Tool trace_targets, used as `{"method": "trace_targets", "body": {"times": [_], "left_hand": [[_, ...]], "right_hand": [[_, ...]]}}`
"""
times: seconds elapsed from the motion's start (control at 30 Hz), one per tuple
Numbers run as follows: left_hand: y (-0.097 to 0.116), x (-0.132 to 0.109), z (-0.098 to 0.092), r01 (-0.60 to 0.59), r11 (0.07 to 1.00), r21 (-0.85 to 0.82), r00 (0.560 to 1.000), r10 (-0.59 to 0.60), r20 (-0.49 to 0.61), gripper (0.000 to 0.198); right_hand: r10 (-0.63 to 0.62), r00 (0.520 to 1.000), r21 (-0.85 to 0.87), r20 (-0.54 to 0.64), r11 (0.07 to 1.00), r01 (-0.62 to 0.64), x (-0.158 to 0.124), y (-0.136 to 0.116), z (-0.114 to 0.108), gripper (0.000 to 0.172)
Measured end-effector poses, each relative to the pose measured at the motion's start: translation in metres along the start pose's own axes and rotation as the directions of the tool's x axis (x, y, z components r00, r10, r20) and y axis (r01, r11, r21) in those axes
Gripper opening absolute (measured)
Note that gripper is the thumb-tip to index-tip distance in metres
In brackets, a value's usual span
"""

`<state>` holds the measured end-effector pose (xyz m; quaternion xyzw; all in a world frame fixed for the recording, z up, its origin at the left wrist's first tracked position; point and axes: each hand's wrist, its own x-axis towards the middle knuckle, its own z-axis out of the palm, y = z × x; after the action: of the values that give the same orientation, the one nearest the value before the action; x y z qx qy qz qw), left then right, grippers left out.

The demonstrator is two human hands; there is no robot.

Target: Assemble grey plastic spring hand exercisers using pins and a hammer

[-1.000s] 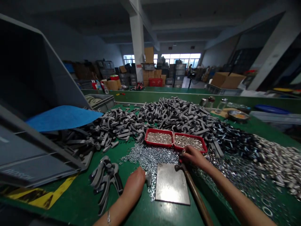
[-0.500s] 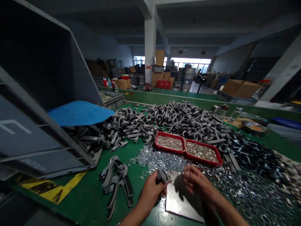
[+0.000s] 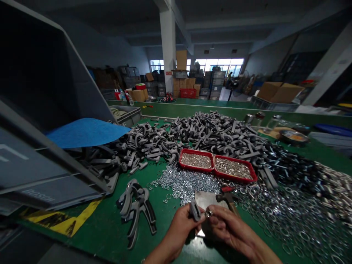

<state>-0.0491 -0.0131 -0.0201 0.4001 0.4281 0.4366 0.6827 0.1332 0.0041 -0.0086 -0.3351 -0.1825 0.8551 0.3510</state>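
My left hand (image 3: 180, 225) is closed around a small grey plastic part (image 3: 194, 209), which points up and away from me. Between the thumb and fingers of my right hand (image 3: 232, 229) is a small shiny metal ring (image 3: 209, 212), close beside the plastic part; whether they touch I cannot tell. Below both hands lies a flat metal plate (image 3: 205, 199), partly covered by them. A hammer (image 3: 228, 199) rests at the plate's right edge, its handle running behind my right hand. Left of my hands sit grey-and-black spring clamps (image 3: 139, 209).
Two red trays (image 3: 196, 169) of small metal pins stand beyond the plate. Loose nuts and washers (image 3: 189, 185) lie before them, larger rings (image 3: 291, 216) to the right. Behind rises a heap of grey plastic parts (image 3: 214, 134). A tipped grey crate (image 3: 52, 176) stands at left.
My hands have come together and nearer to me, bringing the ring beside the plastic part. The hammer, hidden before, now shows. The whole view has shifted slightly.
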Motion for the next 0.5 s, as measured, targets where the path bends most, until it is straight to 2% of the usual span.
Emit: {"method": "trace_targets", "body": {"times": [0.07,0.13,0.2,0.27,0.33,0.43,0.5], "left_hand": [[0.001,-0.001,-0.002,-0.028,0.997,0.074,1.0,0.027,0.009,0.029],[0.004,-0.004,-0.004,-0.085,0.98,0.179,0.996,0.08,0.034,0.024],[0.007,-0.007,-0.009,-0.12,0.959,0.256,0.992,0.105,0.069,0.024],[0.006,-0.009,-0.013,-0.092,0.957,0.277,0.995,0.076,0.068,0.031],[0.004,-0.008,-0.015,-0.066,0.965,0.255,0.997,0.053,0.055,0.037],[-0.003,0.0,-0.01,-0.111,0.966,0.231,0.993,0.099,0.062,0.042],[-0.008,0.006,-0.003,-0.137,0.957,0.255,0.99,0.137,0.019,0.039]], "right_hand": [[-0.005,1.0,-0.057,0.014,0.998,0.006,-0.003,0.002,-0.002,0.022],[-0.092,0.996,-0.24,0.013,0.966,0.092,-0.006,0.001,-0.006,0.026],[-0.237,0.972,-0.465,-0.003,0.86,0.208,-0.01,-0.002,-0.011,0.029],[-0.354,0.935,-0.606,-0.021,0.748,0.27,-0.016,-0.007,-0.015,0.031],[-0.386,0.922,-0.641,-0.043,0.719,0.271,-0.023,-0.011,-0.015,0.032],[-0.399,0.913,-0.632,-0.087,0.73,0.259,-0.03,-0.011,-0.01,0.033],[-0.436,0.892,-0.625,-0.122,0.732,0.272,-0.031,-0.006,-0.006,0.034]]}}
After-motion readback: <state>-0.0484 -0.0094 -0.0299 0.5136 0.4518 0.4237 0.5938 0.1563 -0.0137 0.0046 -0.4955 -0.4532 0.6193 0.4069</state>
